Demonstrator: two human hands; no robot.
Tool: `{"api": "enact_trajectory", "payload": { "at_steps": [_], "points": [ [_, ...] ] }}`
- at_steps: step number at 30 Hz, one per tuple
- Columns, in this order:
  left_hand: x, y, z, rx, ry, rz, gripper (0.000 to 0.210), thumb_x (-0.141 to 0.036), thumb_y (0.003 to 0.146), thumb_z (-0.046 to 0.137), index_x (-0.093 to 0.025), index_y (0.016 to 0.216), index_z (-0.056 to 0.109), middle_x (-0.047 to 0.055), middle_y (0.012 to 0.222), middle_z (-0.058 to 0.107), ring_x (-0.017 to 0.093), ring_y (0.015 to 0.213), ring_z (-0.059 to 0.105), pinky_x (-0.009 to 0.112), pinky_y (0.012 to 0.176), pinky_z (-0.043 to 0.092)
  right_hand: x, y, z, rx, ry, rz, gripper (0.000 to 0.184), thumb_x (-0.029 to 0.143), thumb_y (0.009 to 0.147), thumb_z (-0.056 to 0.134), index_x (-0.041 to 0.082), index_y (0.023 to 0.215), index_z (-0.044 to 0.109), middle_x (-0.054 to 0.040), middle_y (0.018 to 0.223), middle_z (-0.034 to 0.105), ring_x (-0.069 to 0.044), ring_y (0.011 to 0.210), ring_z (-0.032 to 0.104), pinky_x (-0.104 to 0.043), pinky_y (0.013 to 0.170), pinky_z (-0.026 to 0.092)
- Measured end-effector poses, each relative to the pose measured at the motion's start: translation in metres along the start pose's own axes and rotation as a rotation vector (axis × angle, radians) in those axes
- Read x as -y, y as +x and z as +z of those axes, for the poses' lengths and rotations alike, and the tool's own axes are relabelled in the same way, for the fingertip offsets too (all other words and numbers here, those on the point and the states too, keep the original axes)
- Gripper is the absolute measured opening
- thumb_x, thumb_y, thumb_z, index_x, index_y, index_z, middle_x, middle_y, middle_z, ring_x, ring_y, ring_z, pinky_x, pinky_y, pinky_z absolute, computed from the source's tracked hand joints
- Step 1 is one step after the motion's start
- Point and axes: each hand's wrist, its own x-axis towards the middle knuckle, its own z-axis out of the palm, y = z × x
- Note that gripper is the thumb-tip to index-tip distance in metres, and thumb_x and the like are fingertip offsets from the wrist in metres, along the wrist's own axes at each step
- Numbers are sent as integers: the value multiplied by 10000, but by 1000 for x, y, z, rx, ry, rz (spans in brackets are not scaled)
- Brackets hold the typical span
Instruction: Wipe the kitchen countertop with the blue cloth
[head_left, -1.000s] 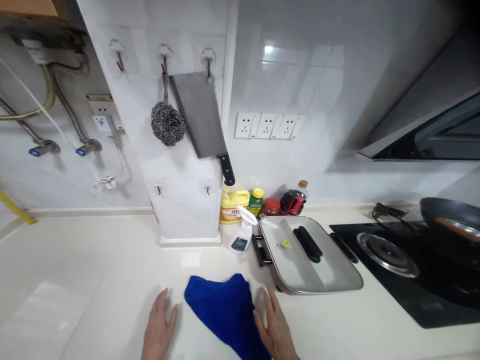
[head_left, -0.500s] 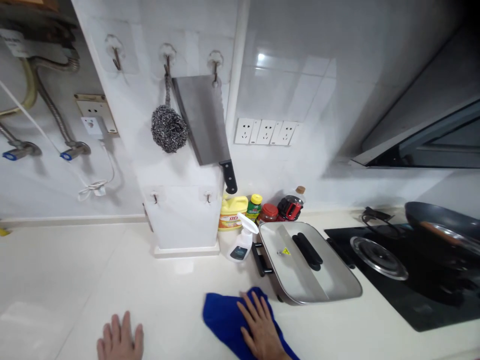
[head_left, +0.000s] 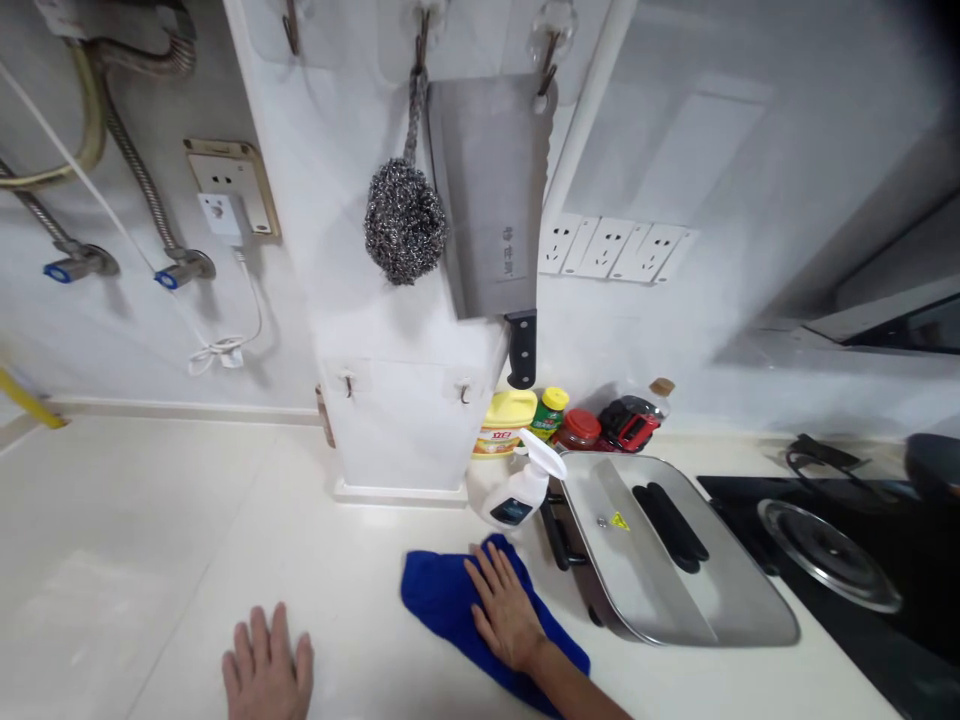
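A blue cloth (head_left: pixel 457 600) lies spread on the white countertop (head_left: pixel 360 640). My right hand (head_left: pixel 504 610) rests flat on top of it, palm down with the fingers stretched out. To the left, my left hand (head_left: pixel 268 665) is on the bare counter surface, fingers extended and holding nothing. Just beyond the cloth stands a white spray bottle (head_left: pixel 525 485). Right of the cloth sits a wide rectangular electric pan (head_left: pixel 675 560) with a lid and black handles.
A cleaver (head_left: pixel 491 200) and a steel-wool scrubber (head_left: pixel 405 220) hang from hooks on the pillar. A yellow jug (head_left: pixel 504 425), a red-lidded jar (head_left: pixel 579 430) and other bottles stand behind the pan. The black stove (head_left: pixel 825 560) is at the right.
The view has swung, so the pillar and pan appear farther right. Both hands stay on the same surfaces, the right one still flat on the cloth.
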Motion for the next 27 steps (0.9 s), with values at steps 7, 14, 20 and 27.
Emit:
{"api": "enact_trajectory", "payload": {
  "at_steps": [7,14,20,27],
  "points": [
    [6,-2,5,-10,29,0,652,-427,987,246,-18,1423,507,272,1581,367,380,1553,125,608,1223,187,42,107,-1,150,154,-201,717,398,968,483,187,1605,229,-118,1681,72,-372,1541,-1,-589,1254,98],
    [15,-1,6,26,52,-19,645,-451,970,293,-58,1432,511,225,1588,385,376,1536,203,586,1220,227,96,158,-13,173,280,-265,712,493,999,423,140,1595,258,-146,1676,92,-362,1540,-33,-548,1266,46],
    [21,2,6,72,74,-54,678,-496,955,283,-76,1441,500,209,1587,397,373,1523,247,585,1212,258,112,141,-21,172,370,-200,692,520,1028,331,119,1589,269,-150,1675,88,-363,1533,-68,-581,1261,16],
    [25,9,7,74,93,-64,667,-519,949,296,-112,1430,515,190,1581,414,364,1510,286,578,1206,287,90,51,-7,117,459,-241,664,436,1014,438,278,1611,195,-25,1685,33,-330,1548,29,-564,1269,125]
  ]
}}
